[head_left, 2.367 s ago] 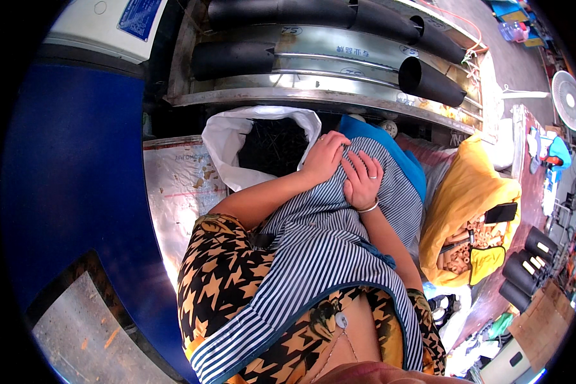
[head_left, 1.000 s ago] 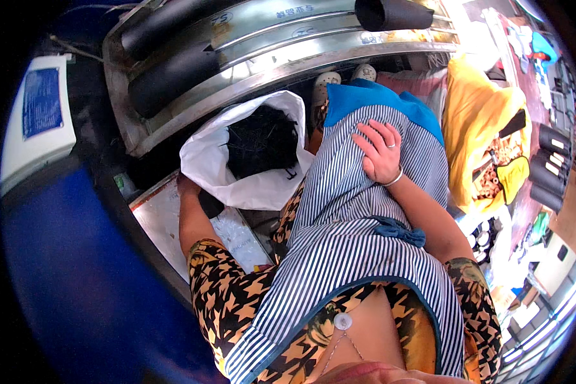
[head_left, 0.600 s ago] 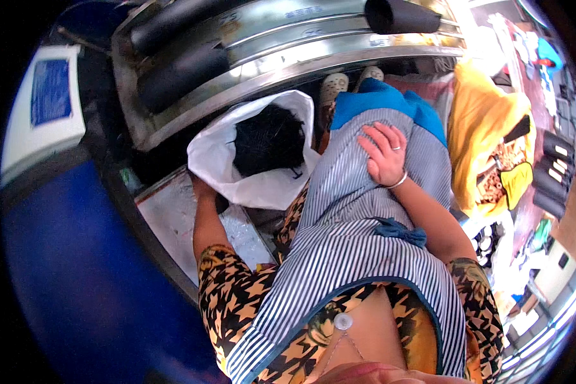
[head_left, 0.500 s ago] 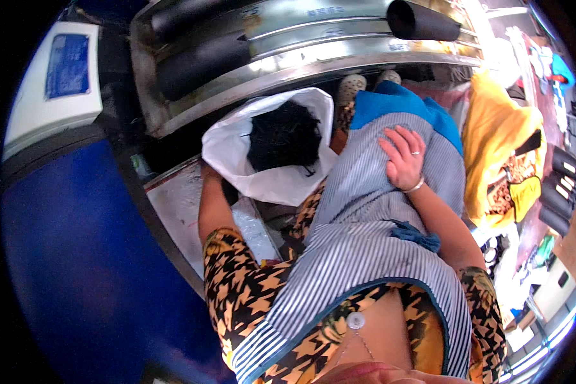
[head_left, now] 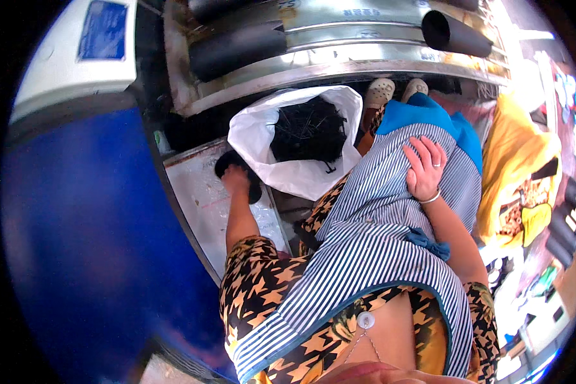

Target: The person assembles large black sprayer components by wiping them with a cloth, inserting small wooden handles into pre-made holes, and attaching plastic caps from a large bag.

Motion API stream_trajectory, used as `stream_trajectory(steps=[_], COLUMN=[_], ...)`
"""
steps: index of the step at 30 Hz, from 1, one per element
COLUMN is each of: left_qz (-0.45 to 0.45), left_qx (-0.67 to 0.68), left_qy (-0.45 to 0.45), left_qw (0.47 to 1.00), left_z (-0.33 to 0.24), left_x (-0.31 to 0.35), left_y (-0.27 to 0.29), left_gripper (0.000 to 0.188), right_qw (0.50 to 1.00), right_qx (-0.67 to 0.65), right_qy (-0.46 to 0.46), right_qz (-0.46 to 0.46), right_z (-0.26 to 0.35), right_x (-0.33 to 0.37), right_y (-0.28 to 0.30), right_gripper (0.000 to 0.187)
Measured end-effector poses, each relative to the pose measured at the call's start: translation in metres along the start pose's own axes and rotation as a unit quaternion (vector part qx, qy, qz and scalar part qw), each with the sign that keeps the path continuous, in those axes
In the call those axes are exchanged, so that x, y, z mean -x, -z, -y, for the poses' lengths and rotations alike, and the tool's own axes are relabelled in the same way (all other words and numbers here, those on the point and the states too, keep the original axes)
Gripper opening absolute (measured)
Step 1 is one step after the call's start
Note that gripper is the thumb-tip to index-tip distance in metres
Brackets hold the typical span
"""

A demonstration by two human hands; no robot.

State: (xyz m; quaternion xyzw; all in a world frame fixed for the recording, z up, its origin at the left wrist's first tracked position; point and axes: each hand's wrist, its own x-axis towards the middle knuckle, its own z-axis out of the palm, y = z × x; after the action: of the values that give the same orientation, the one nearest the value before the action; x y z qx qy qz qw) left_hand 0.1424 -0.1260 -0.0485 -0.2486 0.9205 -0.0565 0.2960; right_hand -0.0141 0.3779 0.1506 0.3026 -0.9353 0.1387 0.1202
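Observation:
My left hand (head_left: pixel 235 180) is beside the white bag, its fingers curled on a dark black object (head_left: pixel 255 191) whose kind I cannot make out. This object lies above a pale, plastic-covered board (head_left: pixel 195 185). The white sack (head_left: pixel 253 131) stands upright with its mouth spread wide; inside is a heap of thin black strips (head_left: pixel 307 131). My right hand (head_left: pixel 425 169) rests on the striped apron (head_left: pixel 390 185) over my lap, fingers spread and nothing in them. A ring and a bracelet are on it.
Beyond the sack runs a metal-framed rack (head_left: pixel 339 54) with black tubes (head_left: pixel 240 54) on it. A large blue machine panel (head_left: pixel 96 243) fills the left side. A yellow cloth (head_left: pixel 512 166) hangs over something at my right. My light clogs (head_left: pixel 381 93) are beyond the apron.
My left hand, earlier behind the sack's left rim, is now lower and in sight with the black object. The right hand keeps its place on the apron. The whole view has shifted slightly.

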Motion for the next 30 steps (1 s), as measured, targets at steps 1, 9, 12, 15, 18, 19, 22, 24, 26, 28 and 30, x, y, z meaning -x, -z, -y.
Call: stream_trajectory(steps=[1, 9, 12, 15, 18, 19, 22, 24, 26, 28, 30], left_qz=[-0.056, -0.279, -0.204, -0.12, -0.026, -0.017, 0.025, 0.062, 0.061, 0.059, 0.056], left_qx=[-0.001, 0.779, 0.914, 0.936, 0.953, 0.956, 0.962, 0.965, 0.966, 0.966, 0.963], left_qy=[0.035, 0.4, 0.2, 0.157, 0.038, 0.044, 0.046, 0.02, 0.018, 0.026, 0.043], left_qw=[0.998, 0.394, 0.289, 0.29, 0.298, 0.289, 0.269, 0.256, 0.252, 0.251, 0.26], left_z=[0.013, 0.098, 0.085, 0.026, -0.05, -0.07, -0.121, -0.142, -0.153, -0.16, -0.159], left_x=[0.018, 0.101, 0.087, 0.045, 0.03, 0.026, 0.018, 0.022, 0.02, 0.021, 0.023], left_y=[-0.009, -0.041, 0.035, 0.108, 0.157, 0.156, 0.15, 0.143, 0.137, 0.129, 0.124], left_gripper=[0.028, 0.047, 0.047, 0.049, 0.042, 0.042, 0.042, 0.042, 0.042, 0.042, 0.043], right_qw=[1.0, 0.998, 0.99, 0.972, 0.965, 0.969, 0.978, 0.962, 0.961, 0.965, 0.966], right_qx=[0.0, 0.012, -0.094, -0.207, -0.234, -0.217, -0.18, -0.238, -0.247, -0.217, -0.171], right_qy=[0.004, -0.001, -0.041, 0.086, 0.076, 0.058, -0.039, -0.084, -0.089, -0.081, -0.066], right_qz=[0.001, 0.06, 0.095, 0.075, 0.095, 0.102, 0.095, 0.102, 0.084, 0.123, 0.18], right_z=[0.002, 0.029, 0.065, 0.11, 0.132, 0.135, 0.128, 0.12, 0.117, 0.117, 0.118], right_x=[-0.002, -0.034, -0.065, -0.107, -0.117, -0.115, -0.107, -0.105, -0.105, -0.1, -0.105], right_y=[0.0, 0.007, 0.02, 0.02, 0.024, 0.022, 0.012, 0.009, 0.01, 0.004, 0.009], right_gripper=[0.038, 0.03, 0.034, 0.054, 0.06, 0.061, 0.066, 0.068, 0.069, 0.065, 0.056])
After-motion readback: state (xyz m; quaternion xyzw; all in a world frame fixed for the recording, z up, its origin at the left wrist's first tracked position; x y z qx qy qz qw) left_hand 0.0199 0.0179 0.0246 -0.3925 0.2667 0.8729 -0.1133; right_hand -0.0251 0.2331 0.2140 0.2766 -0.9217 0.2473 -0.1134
